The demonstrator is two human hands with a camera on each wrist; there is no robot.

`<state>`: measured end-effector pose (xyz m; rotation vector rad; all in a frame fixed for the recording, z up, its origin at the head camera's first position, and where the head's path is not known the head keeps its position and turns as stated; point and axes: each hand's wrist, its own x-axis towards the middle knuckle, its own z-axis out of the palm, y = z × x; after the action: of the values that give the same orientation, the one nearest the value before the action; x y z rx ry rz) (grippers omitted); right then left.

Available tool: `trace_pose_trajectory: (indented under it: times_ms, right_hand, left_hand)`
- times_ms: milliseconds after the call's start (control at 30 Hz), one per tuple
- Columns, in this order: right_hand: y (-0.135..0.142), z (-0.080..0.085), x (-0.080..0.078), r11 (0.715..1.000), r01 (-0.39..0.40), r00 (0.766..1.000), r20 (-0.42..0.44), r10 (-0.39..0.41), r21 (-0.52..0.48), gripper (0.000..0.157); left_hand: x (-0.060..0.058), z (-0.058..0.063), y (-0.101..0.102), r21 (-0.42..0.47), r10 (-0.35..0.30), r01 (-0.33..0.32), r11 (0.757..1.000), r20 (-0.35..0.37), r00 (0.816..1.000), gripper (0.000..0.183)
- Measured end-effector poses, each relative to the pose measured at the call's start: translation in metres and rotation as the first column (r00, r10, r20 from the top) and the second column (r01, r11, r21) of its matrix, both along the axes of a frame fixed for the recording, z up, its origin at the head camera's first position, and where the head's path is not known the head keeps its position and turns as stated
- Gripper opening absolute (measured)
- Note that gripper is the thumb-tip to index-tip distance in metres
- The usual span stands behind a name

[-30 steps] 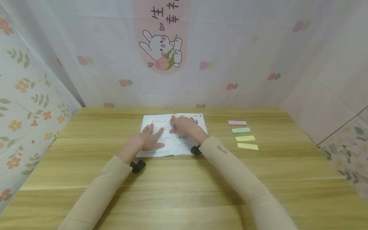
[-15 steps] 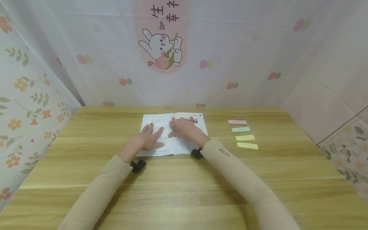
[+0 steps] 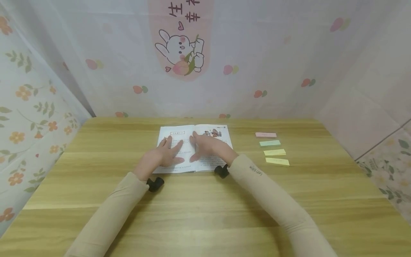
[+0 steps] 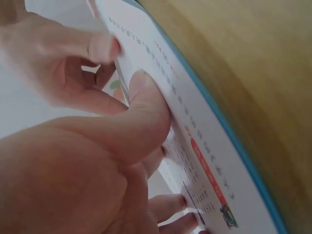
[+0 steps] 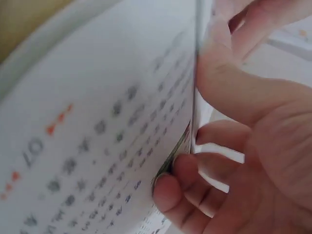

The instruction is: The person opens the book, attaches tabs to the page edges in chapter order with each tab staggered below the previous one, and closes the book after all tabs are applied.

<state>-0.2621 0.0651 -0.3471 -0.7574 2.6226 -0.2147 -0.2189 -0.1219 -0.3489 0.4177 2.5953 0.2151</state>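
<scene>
An open book (image 3: 179, 129) with printed text and small pictures lies on the wooden table. On its left page rests my left hand (image 3: 163, 155), fingers spread; the left wrist view has its thumb (image 4: 146, 97) pressing the paper. My right hand (image 3: 207, 145) is at the fold, fingertips on the paper along the spine and thumb lower down. Seen from the right wrist, the right fingers (image 5: 214, 165) are slightly bent against the page (image 5: 97, 122). Part of the right page's text is hidden under that hand.
To the right of the book lie a pink paper strip (image 3: 265, 135), a green strip (image 3: 269, 143) and two yellow strips (image 3: 277, 161), in a column. Behind the table (image 3: 199, 214) hangs a printed curtain (image 3: 240, 46).
The right hand's fingers have spread, with its thumb moving down along the fold, and the hand has shifted slightly right. My left hand stays in place on the left page.
</scene>
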Motion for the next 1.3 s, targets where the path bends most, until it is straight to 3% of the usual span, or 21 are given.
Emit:
trace_pose_trajectory:
  times_ms: [100,433,633,833,1067,1300]
  right_hand:
    - [0.000,0.000,0.002,1.000,-0.015,0.999,0.037,0.015,0.003,0.100]
    - [0.006,0.001,0.011,0.999,-0.044,0.998,0.035,0.044,0.004,0.101]
    - [0.007,0.000,0.018,0.997,-0.073,0.997,-0.021,0.072,-0.026,0.083]
    - [0.008,0.000,0.022,0.995,-0.099,0.995,-0.001,0.100,0.019,0.095]
    - [0.005,0.004,0.027,0.995,-0.102,0.994,-0.052,0.101,-0.017,0.056]
    - [0.007,0.003,0.031,0.994,-0.077,0.996,-0.048,0.073,-0.083,0.046]
  left_hand:
    - [0.001,0.000,0.000,-0.006,0.003,-0.003,1.000,0.004,1.000,0.073]
    - [0.001,0.001,0.000,0.016,0.016,-0.016,1.000,-0.003,1.000,0.073]
    - [0.002,0.002,0.000,0.015,0.029,-0.029,0.999,-0.005,1.000,0.073]
    - [0.003,0.001,0.000,0.031,0.031,-0.031,0.999,0.002,1.000,0.073]
    - [0.002,0.001,-0.001,0.053,0.030,-0.030,0.998,-0.003,1.000,0.073]
    - [0.003,0.002,-0.001,0.060,0.029,-0.029,0.998,0.012,1.000,0.073]
